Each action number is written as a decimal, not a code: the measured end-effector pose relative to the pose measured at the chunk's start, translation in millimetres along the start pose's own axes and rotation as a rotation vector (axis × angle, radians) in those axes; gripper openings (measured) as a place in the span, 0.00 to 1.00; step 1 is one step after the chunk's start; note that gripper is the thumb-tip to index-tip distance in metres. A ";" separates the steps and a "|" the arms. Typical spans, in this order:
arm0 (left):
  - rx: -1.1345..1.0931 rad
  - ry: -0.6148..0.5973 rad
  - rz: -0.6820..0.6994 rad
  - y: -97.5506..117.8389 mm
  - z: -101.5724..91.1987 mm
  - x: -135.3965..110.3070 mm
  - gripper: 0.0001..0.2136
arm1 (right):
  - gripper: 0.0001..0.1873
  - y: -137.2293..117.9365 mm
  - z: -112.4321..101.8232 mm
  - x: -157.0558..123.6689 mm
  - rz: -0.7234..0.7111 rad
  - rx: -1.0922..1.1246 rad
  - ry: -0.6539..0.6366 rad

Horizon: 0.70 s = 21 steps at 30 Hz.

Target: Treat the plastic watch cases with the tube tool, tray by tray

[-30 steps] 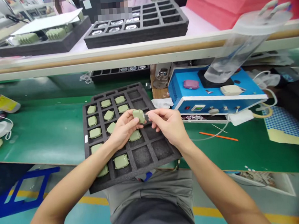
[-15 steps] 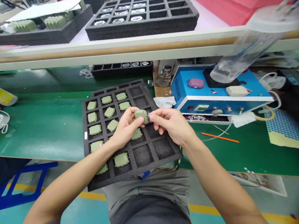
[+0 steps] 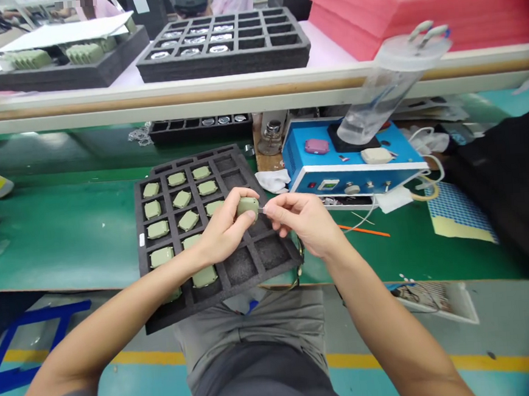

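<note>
Case [image 3: 247, 206] is being steadied above the foam tray [image 3: 235, 289], left hand [image 3: 223, 228] fingers curling round it; right hand [image 3: 300, 219] is pinching a small part [image 3: 261, 210] at the case's edge, ideally keeping alignment straight.

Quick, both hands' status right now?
Left hand: closed, holding a green case.
Right hand: closed, pinching a small thin piece at the case's edge; too small to identify.
</note>
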<state>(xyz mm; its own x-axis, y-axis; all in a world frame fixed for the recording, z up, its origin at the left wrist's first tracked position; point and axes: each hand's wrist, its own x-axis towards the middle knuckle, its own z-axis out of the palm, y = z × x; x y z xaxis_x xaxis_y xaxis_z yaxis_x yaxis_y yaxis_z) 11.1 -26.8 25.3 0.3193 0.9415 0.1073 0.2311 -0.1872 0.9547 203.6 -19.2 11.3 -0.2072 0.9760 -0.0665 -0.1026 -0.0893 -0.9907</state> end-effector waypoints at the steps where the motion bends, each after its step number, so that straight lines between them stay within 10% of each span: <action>1: 0.018 -0.006 0.003 1.6 1.0 0.7 0.11 | 0.26 -1.0 -1.0 -2.1 -0.011 -0.017 0.000; 16: -0.045 0.051 0.062 0.3 29.2 3.2 0.11 | 0.35 5.3 1.6 10.1 0.102 0.253 -0.164; 21: -0.402 -0.040 -0.076 3.1 24.1 12.4 0.12 | 0.30 2.2 -5.9 0.2 -0.015 0.254 0.026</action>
<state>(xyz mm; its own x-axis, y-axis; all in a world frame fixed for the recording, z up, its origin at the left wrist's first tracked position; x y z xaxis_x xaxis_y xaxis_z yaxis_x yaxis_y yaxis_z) 38.0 -22.5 22.9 0.3525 0.9354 0.0288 -0.1197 0.0146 0.9927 209.0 -18.1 8.4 -0.1796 0.9820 -0.0584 -0.3469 -0.1188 -0.9303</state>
